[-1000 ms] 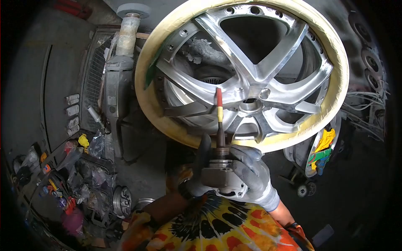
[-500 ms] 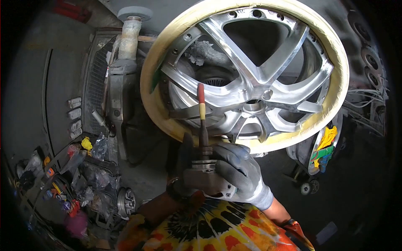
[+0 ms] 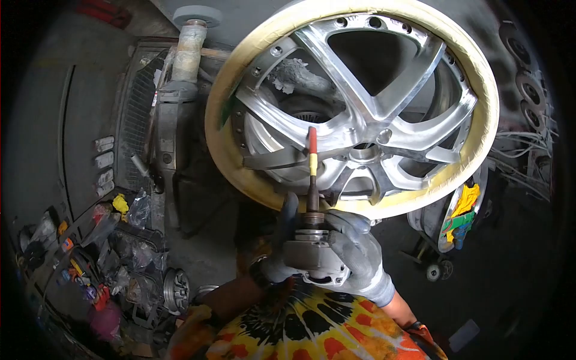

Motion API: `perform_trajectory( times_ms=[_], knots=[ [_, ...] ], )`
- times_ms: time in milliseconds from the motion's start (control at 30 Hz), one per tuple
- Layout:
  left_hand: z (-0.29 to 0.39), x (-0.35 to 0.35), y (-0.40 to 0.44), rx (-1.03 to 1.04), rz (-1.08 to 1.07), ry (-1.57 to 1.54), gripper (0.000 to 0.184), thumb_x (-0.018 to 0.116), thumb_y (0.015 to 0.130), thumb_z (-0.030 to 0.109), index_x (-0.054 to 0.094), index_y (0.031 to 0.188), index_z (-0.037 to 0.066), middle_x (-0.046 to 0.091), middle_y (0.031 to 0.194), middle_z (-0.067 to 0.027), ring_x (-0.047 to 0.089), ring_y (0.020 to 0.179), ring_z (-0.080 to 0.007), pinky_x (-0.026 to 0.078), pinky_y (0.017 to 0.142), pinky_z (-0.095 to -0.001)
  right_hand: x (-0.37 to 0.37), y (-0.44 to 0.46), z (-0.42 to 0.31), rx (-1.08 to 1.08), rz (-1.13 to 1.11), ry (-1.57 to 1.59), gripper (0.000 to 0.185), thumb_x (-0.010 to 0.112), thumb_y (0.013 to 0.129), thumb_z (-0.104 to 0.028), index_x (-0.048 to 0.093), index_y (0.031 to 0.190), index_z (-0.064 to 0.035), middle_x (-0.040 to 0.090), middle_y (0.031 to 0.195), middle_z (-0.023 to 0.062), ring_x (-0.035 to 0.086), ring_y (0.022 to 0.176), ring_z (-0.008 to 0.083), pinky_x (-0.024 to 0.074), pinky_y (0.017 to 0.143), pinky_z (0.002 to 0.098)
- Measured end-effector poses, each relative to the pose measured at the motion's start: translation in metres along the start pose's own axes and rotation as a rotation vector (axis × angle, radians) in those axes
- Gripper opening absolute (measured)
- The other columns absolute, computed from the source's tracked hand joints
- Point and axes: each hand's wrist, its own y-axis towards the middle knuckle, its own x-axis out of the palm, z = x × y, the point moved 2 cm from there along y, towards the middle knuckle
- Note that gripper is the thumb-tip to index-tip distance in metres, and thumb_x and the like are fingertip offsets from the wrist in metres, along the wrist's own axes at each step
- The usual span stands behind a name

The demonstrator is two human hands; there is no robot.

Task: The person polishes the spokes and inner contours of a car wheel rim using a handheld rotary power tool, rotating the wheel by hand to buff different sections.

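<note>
A grinder (image 3: 312, 255) with a metal head points away from me, between my hands. From its head runs a long thin shaft (image 3: 312, 183) with a yellow band and a red tip, overlapping the wheel's lower spokes in view; whether the tip touches them I cannot tell. My left hand (image 3: 277, 255), in a dark grey glove, holds the grinder's left side with the thumb raised. My right hand (image 3: 362, 255), also gloved, wraps its fingers around the right side. Ahead is a silver alloy wheel (image 3: 375, 123) with its rim covered in yellowish masking tape (image 3: 493, 114).
A machine with a round grey disc (image 3: 197, 16) stands at the left. Bags and clutter (image 3: 129, 252) lie lower left, near a small wheel (image 3: 177, 291). At right, another rim holds a yellow cloth (image 3: 466, 200). Cables (image 3: 521, 137) hang farther right.
Both hands and the grinder have shifted to the right, and the red tip has moved right across the wheel. The wheel sits almost the same in view.
</note>
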Motion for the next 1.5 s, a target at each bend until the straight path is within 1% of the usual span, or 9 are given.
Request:
perform_trajectory(
  times_ms=[233,633,733,800,933,1000,1300,1433,1500],
  knots=[
    [0.020,0.001,-0.019,0.078,0.035,0.055,0.091,0.038,0.098,0.078,0.061,0.128,-0.005,0.071,0.115,-0.0182,0.071,0.094,-0.0254,0.058,0.085,-0.0370,0.011,0.023,-0.014,-0.007,-0.029,0.023,0.050,0.086,0.072,-0.028,0.072,0.114,-0.0039,0.066,0.122,0.0206,0.065,0.112,0.0392,0.0526,0.093,0.0471],
    [0.057,0.008,-0.054,0.096,0.010,0.209,0.091,0.036,0.098,0.078,0.062,0.127,-0.004,0.071,0.114,-0.0168,0.070,0.094,-0.0244,0.057,0.086,-0.0362,0.026,0.061,-0.023,-0.040,-0.002,0.042,0.051,0.079,0.076,-0.028,0.071,0.121,-0.0071,0.064,0.127,0.0170,0.063,0.116,0.0376,0.0519,0.093,0.0461],
    [0.058,0.012,-0.056,0.075,0.007,0.243,0.090,0.035,0.099,0.078,0.062,0.127,-0.004,0.071,0.114,-0.0164,0.070,0.094,-0.0241,0.057,0.087,-0.0360,0.030,0.064,-0.018,-0.045,-0.005,0.060,0.050,0.075,0.080,-0.031,0.070,0.124,-0.0078,0.061,0.130,0.0170,0.062,0.117,0.0380,0.0511,0.094,0.0470],
    [0.057,0.014,-0.055,0.063,0.000,0.250,0.090,0.035,0.099,0.078,0.062,0.127,-0.004,0.071,0.114,-0.0162,0.070,0.094,-0.0240,0.057,0.087,-0.0359,0.029,0.065,-0.015,-0.139,0.007,0.021,0.047,0.075,0.083,-0.034,0.069,0.114,0.0014,0.067,0.123,0.0244,0.067,0.109,0.0439,0.0547,0.092,0.0467],
    [0.044,0.017,-0.048,0.034,-0.017,0.233,0.090,0.034,0.099,0.078,0.062,0.127,-0.003,0.071,0.114,-0.0157,0.070,0.095,-0.0236,0.057,0.087,-0.0356,0.023,0.049,-0.009,-0.142,0.001,0.023,0.048,0.073,0.084,-0.036,0.069,0.113,0.0013,0.067,0.123,0.0249,0.067,0.109,0.0442,0.0545,0.092,0.0467],
    [0.035,0.019,-0.042,0.017,-0.028,0.208,0.090,0.034,0.099,0.078,0.062,0.127,-0.003,0.071,0.114,-0.0155,0.070,0.095,-0.0235,0.056,0.087,-0.0355,0.020,0.034,-0.006,-0.049,-0.024,0.070,0.054,0.070,0.085,-0.039,0.067,0.128,-0.0062,0.060,0.133,0.0185,0.060,0.119,0.0407,0.0504,0.095,0.0494],
    [0.001,0.024,0.001,-0.020,-0.064,0.056,0.090,0.033,0.099,0.077,0.063,0.127,-0.002,0.072,0.113,-0.0144,0.069,0.095,-0.0227,0.056,0.088,-0.0349,-0.006,0.000,0.007,0.028,0.099,0.032,0.048,0.081,0.074,-0.025,0.070,0.115,-0.0018,0.066,0.121,0.0187,0.065,0.112,0.0373,0.0533,0.091,0.0456],
    [-0.004,0.035,0.015,-0.029,-0.075,0.027,0.090,0.032,0.100,0.077,0.063,0.127,-0.002,0.072,0.113,-0.0140,0.069,0.095,-0.0224,0.056,0.088,-0.0347,-0.011,-0.012,0.012,0.067,0.147,0.097,0.045,0.083,0.072,-0.024,0.069,0.108,0.0004,0.066,0.120,0.0240,0.065,0.111,0.0417,0.0532,0.093,0.0469],
    [-0.008,0.047,0.016,-0.031,-0.079,0.035,0.090,0.032,0.100,0.077,0.063,0.127,-0.002,0.072,0.113,-0.0137,0.069,0.095,-0.0222,0.055,0.088,-0.0345,-0.016,-0.024,0.013,0.068,0.113,0.112,0.049,0.083,0.077,-0.026,0.065,0.113,0.0022,0.065,0.124,0.0257,0.064,0.113,0.0443,0.0530,0.095,0.0473]
  ],
)
